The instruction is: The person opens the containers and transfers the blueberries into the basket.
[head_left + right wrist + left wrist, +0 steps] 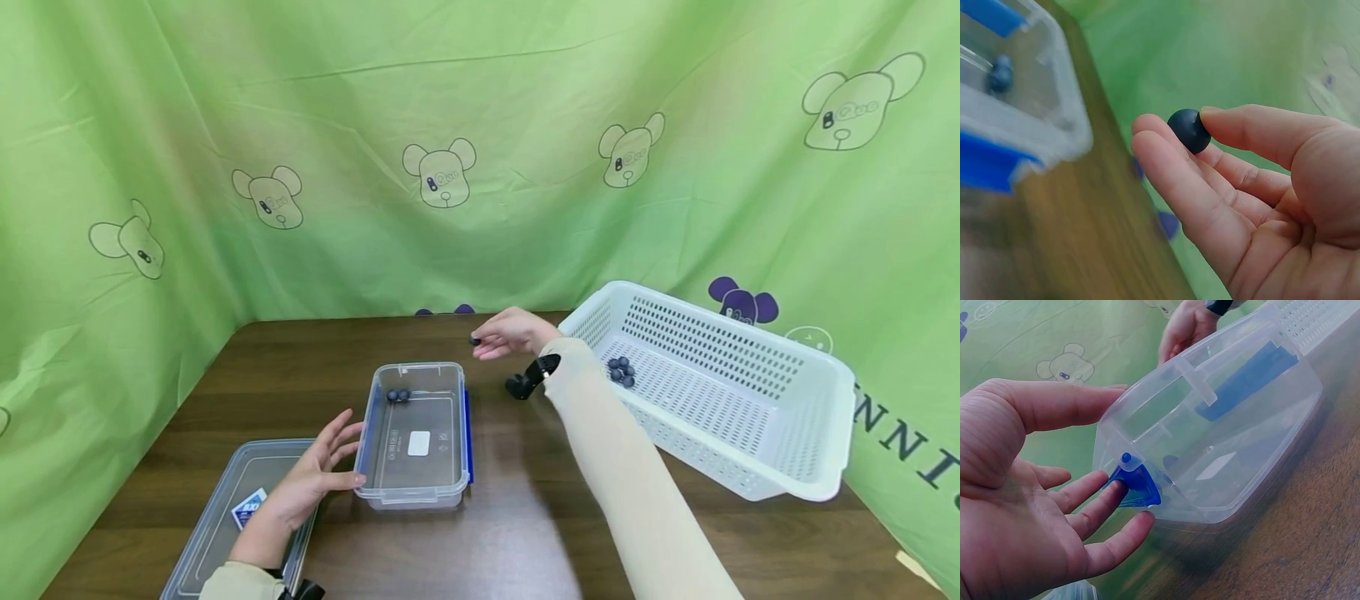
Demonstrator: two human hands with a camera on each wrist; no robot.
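Note:
My right hand (512, 333) pinches a dark blueberry (1189, 130) between thumb and fingertips, raised over the table behind and right of a clear plastic food container (420, 496). Two blueberries (398, 395) lie inside that container near its far left corner. At the container's left side my left hand (318, 471) rests with its fingers spread. In the left wrist view, its thumb is at the rim and its fingertips are on a blue latch (1138, 487). Several more blueberries (621, 372) sit in the left end of a white perforated basket (750, 479).
The container's lid (217, 500), with a blue and white label (249, 507), lies at the front left under my left forearm. My right forearm crosses in front of the basket. A green curtain (360, 250) with mouse faces hangs behind the brown wooden table (300, 367).

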